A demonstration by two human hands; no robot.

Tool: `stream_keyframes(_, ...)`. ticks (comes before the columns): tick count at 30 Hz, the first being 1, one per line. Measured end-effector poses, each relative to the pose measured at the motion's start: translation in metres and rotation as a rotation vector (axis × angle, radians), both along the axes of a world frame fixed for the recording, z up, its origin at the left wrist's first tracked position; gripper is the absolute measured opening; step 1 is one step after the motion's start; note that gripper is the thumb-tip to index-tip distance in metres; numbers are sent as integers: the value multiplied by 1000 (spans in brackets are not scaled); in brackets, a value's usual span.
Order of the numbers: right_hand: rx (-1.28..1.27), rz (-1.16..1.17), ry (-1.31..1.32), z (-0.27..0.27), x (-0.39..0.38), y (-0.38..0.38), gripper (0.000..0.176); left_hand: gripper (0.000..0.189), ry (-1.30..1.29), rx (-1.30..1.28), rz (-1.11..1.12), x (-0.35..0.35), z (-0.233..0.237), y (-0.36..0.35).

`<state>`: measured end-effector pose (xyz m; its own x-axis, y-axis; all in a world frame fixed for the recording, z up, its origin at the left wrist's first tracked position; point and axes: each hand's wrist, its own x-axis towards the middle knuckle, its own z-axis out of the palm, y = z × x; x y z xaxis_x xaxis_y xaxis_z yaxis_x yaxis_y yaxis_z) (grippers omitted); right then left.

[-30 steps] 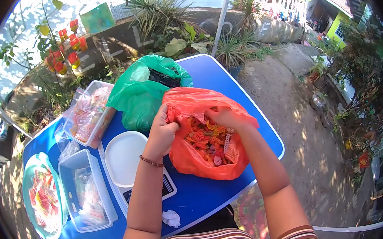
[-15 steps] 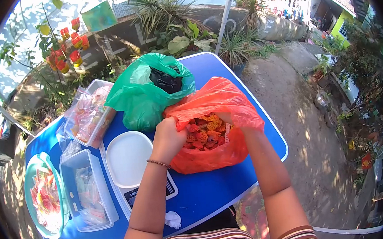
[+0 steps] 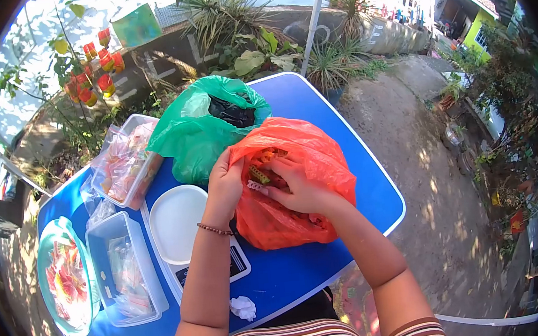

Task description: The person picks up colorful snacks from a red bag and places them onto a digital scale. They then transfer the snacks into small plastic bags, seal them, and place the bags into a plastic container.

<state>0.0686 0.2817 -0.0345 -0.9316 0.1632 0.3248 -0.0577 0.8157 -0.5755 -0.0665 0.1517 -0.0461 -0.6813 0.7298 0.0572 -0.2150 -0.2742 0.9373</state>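
Note:
An orange-red plastic bag (image 3: 293,223) stands on the blue table with its mouth open toward me. Inside lie small colourful pieces (image 3: 258,174), orange, green and pale pink; some have a lattice shape like dry crackers. My left hand (image 3: 224,181) pinches the bag's left rim between thumb and fingers. Reaching into the mouth, my right hand (image 3: 299,188) has its thumb and fingers apart over the pieces, with the fingertips partly hidden among them. Behind the bag, a green plastic bag (image 3: 196,145) holds a black plastic bag (image 3: 232,110).
Left of the bag, a kitchen scale (image 3: 242,263) carries a white tray (image 3: 181,223). Further left are a clear tub (image 3: 159,305) with plastic packets, a turquoise basket (image 3: 86,267) and another tub (image 3: 134,199) of filled packets. Crumpled white paper (image 3: 243,308) lies near the front edge.
My right hand has moved left from deep in the bag's right side to over the pieces. The bag's upper flap has slid back off my wrist, and my left hand has shifted slightly left and up.

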Motion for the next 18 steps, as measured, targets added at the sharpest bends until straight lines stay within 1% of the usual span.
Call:
stream_keyframes(3, -256, 101, -167, 15, 18, 2, 39, 28, -135, 62, 33, 4, 6, 1)
stream_keyframes(5, -320, 50, -229, 25, 18, 16, 39, 26, -253, 124, 26, 2, 5, 4)
stream_keyframes(6, -352, 25, -259, 31, 16, 25, 39, 26, -235, 105, 43, 1, 1, 4)
stream_keyframes(8, -302, -99, -165, 45, 17, 40, 40, 24, -195, 70, 76, -5, -7, 7)
stream_keyframes(9, -277, -159, -118, 50, 18, 47, 40, 24, -228, 83, 62, -3, -1, 6)
stream_keyframes(11, -188, -153, -77, 54, 24, 59, 43, 25, -297, 106, 35, 2, 10, 3)
stream_keyframes(12, -144, -150, -58, 55, 26, 62, 45, 25, -289, 101, 30, 0, 9, 4)
stream_keyframes(14, -110, -217, -149, 53, 32, 58, 48, 28, -283, 89, 20, -3, 0, 6)
stream_keyframes(15, -92, -251, -195, 51, 37, 56, 49, 31, 61, -40, 145, -5, -7, 5)
stream_keyframes(17, -48, -230, -105, 34, 48, 55, 51, 37, 758, -293, 386, -12, -20, 2)
stream_keyframes(18, -26, -217, -59, 28, 53, 57, 52, 37, 934, -338, 379, -10, -13, -2)
